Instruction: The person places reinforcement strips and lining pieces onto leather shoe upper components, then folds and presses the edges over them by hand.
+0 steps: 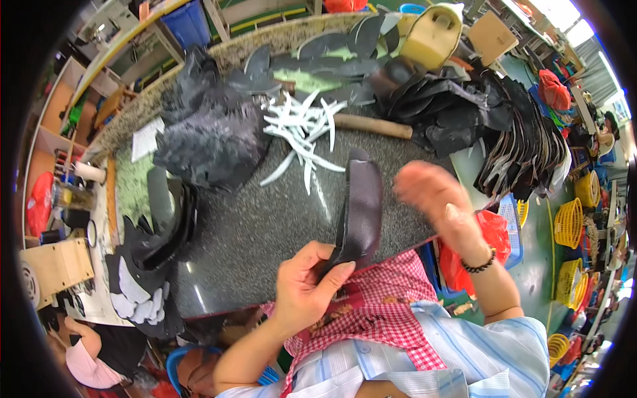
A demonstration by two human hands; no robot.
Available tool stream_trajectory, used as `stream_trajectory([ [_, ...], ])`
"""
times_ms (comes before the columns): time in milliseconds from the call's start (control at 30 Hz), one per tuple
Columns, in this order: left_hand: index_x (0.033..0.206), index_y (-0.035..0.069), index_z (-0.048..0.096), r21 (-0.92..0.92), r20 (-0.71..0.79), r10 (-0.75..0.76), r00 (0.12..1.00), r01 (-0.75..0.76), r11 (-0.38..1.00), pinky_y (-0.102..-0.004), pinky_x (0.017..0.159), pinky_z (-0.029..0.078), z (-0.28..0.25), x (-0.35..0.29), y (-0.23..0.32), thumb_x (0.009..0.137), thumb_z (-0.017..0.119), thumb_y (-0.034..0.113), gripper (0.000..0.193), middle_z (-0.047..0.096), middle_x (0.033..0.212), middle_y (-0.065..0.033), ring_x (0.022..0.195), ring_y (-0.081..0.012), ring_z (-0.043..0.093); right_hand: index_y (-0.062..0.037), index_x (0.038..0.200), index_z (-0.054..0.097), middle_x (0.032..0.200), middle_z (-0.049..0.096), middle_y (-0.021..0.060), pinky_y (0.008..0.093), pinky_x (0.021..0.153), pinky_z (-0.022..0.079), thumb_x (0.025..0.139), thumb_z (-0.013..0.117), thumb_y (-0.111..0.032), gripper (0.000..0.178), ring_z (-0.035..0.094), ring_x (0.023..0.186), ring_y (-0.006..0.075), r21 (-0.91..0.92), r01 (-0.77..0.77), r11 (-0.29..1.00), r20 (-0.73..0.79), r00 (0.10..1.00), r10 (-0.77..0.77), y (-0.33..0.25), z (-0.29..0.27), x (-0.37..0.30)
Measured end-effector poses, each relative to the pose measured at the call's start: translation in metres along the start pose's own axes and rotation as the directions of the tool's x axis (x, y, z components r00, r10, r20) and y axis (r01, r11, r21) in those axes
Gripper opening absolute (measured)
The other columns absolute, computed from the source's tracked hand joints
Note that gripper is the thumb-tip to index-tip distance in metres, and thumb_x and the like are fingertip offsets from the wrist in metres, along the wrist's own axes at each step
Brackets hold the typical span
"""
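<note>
My left hand (304, 284) pinches the near end of a curved, dark brown leather piece (366, 205), which looks like part of a shoe upper. The piece stands up from that grip, its far end over the dark stone worktop (265, 239). To its right, my right hand (438, 199) is raised with the fingers stretched out and somewhat smeared by motion; it touches nothing I can see. Beyond the leather piece lies a loose pile of curved white strips (302, 129). A wooden handle (375, 125) extends to the right of the strips.
Crumpled black leather (212, 142) is heaped at the far left. Dark cut pieces (156, 232) lie at the left edge. Stacked black pieces (524, 142) hang over the right side, near a yellow shoe last (432, 36). A red plastic bag (494, 239) sits below the right edge.
</note>
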State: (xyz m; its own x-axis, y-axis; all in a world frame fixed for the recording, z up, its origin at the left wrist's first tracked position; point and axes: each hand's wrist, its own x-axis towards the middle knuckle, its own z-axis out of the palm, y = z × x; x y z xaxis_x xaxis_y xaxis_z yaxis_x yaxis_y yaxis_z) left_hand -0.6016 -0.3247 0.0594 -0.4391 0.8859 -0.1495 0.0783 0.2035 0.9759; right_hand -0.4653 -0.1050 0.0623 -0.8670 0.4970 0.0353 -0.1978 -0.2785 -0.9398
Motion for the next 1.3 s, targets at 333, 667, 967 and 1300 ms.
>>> stream_trajectory([
  [333, 0.086, 0.001, 0.06, -0.8, -0.057, 0.043, 0.997, -0.072, 0.595, -0.027, 0.08, 0.051, 0.009, 0.022, -0.012, 0.076, 0.075, -0.004, 0.019, 0.066, 0.091, -0.005, 0.085, -0.0117, 0.062, 0.0017, 0.1, 0.068, 0.093, 0.07, 0.0055, 0.0235, 0.069, 0.051, 0.085, 0.072, -0.012, 0.021, 0.063, 0.079, 0.0081, 0.115, -0.245, 0.963, 0.18, 0.958, 0.223, 0.007, 0.057, 0.026],
  [667, 0.087, 0.001, 0.063, 0.832, 0.399, 0.508, 0.763, -0.535, 0.149, -0.0313, 0.06, 0.046, 0.005, 0.022, -0.031, 0.069, 0.063, 0.012, 0.022, 0.054, 0.08, -0.0063, 0.073, -0.0214, 0.056, -0.0028, 0.114, 0.056, 0.111, 0.059, 0.0059, 0.029, 0.091, 0.046, 0.076, 0.073, -0.005, 0.042, 0.057, 0.103, 0.0156, -0.608, 0.192, 0.771, 0.206, 0.975, -0.081, -0.016, -0.009, 0.03],
  [967, 0.092, -0.003, 0.064, 0.719, 0.131, 0.539, 0.832, -0.454, 0.527, -0.0348, 0.077, 0.051, 0.026, 0.038, -0.026, 0.073, 0.075, 0.018, 0.03, 0.061, 0.093, -0.0127, 0.086, -0.0278, 0.06, -0.0039, 0.094, 0.068, 0.104, 0.066, 0.0067, 0.0353, 0.086, 0.048, 0.07, 0.07, -0.009, 0.025, 0.059, 0.097, 0.0252, -0.755, 0.617, 0.222, 0.647, 0.756, 0.101, 0.008, -0.019, 0.02],
  [1300, 0.093, 0.0, 0.059, 0.761, 0.02, 0.402, 0.916, -0.275, 0.588, -0.0378, 0.067, 0.052, 0.04, 0.04, -0.023, 0.08, 0.064, 0.007, 0.016, 0.062, 0.087, -0.0137, 0.083, -0.0315, 0.061, -0.0015, 0.095, 0.061, 0.101, 0.058, 0.0125, 0.0387, 0.074, 0.051, 0.071, 0.061, 0.003, 0.024, 0.059, 0.084, 0.0315, -0.848, 0.47, 0.245, 0.367, 0.854, -0.369, 0.037, 0.031, -0.005],
])
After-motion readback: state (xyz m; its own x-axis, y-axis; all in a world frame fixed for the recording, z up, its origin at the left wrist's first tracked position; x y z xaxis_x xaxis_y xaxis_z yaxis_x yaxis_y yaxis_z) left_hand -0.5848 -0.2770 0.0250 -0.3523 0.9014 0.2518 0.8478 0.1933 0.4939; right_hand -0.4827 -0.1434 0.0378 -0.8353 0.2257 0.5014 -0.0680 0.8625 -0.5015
